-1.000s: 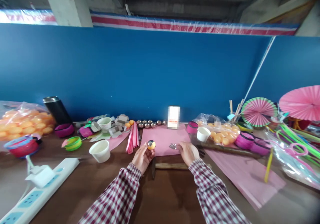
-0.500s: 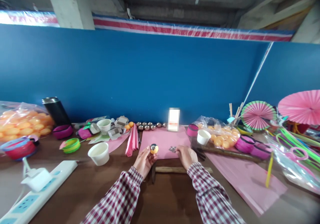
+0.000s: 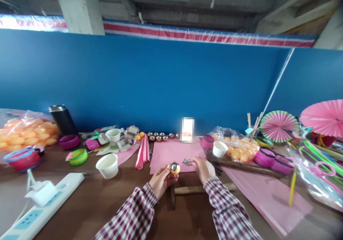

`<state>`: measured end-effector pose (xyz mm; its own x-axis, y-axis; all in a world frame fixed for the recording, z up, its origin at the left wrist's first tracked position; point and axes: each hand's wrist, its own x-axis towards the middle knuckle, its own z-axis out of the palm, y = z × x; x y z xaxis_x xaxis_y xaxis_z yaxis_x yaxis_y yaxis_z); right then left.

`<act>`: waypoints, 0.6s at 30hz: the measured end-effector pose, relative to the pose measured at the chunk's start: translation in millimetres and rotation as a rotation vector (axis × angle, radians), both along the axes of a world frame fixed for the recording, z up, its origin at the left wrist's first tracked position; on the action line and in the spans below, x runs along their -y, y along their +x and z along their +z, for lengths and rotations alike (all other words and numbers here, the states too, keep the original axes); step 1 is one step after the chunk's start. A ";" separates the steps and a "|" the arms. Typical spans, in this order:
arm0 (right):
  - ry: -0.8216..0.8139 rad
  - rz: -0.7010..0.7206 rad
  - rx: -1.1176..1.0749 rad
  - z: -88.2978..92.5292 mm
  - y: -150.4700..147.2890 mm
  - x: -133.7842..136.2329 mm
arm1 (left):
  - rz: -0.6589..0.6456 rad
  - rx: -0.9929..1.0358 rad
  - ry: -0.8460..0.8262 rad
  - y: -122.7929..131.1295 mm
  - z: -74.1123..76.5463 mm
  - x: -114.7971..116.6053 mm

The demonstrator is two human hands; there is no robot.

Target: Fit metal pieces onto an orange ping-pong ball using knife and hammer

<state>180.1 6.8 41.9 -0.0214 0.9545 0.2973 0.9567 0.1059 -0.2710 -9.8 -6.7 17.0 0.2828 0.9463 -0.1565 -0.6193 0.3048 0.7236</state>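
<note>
My left hand holds an orange ball, its fingers wrapped round the lower side. Shiny silver metal covers the ball's upper left part; orange shows at the lower right. My right hand is at the right end of a small heap of silver metal pieces, with thumb and fingertips pinched together. Whatever is between those fingertips is too small to make out. The heap lies on a pink sheet. Just below both hands a hammer with a wooden handle rests on the brown table.
Silver balls stand in rows behind the sheet. White cups and bags of orange balls flank it. A power strip lies front left. Pink paper, scissors and folded fans are at right.
My left hand has shifted right with the ball, closer to the metal heap. My right hand stays by the heap's right end. The whole view has shifted slightly.
</note>
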 end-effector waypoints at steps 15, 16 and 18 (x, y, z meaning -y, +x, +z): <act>0.198 0.202 -0.504 -9.5 -24.4 7.9 | 0.011 0.066 0.085 2.5 4.5 -0.5; 0.183 0.225 -0.586 -9.9 -27.5 8.5 | 0.013 0.060 0.086 2.8 4.4 -0.4; 0.138 0.260 -0.738 -9.7 -32.9 9.7 | 0.015 0.053 0.091 3.1 3.7 -0.7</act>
<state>147.2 -2.8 32.2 0.0099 0.8995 0.4368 0.4749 0.3802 -0.7937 -6.7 -6.0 20.7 0.2746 0.9600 -0.0550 -0.6616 0.2301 0.7136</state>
